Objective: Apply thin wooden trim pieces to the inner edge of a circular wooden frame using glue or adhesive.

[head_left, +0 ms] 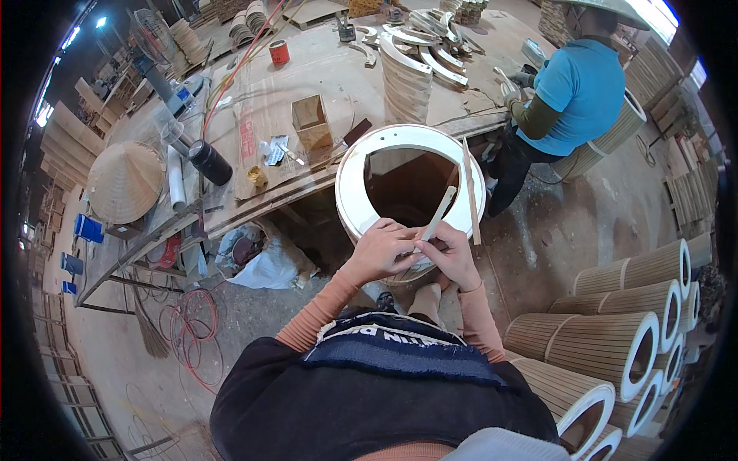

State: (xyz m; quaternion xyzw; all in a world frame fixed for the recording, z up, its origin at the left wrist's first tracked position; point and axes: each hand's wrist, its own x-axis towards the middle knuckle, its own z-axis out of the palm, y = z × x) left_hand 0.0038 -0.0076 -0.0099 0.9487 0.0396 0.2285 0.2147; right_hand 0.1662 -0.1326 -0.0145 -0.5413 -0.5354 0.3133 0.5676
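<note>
My left hand [382,249] and my right hand [452,255] meet over the near rim of a round drum-like cylinder. Between their pinched fingers is a short, thin, pale strip [439,209], probably wood, tilted up and away to the right. The cylinder's white ring top [356,175] surrounds a dark brown hollow. A longer thin wooden strip [471,192] lies across the ring's right side, its ends reaching past the rim. My fingertips cover the lower end of the strip I hold.
A workbench [269,115] beyond carries a wooden box [310,123], a red can [279,52], a dark bottle [210,162] and stacked curved wood pieces [405,81]. A co-worker in a blue shirt [586,88] stands far right. Slatted cylinders [592,346] are piled at right; a red hose [188,330] lies left.
</note>
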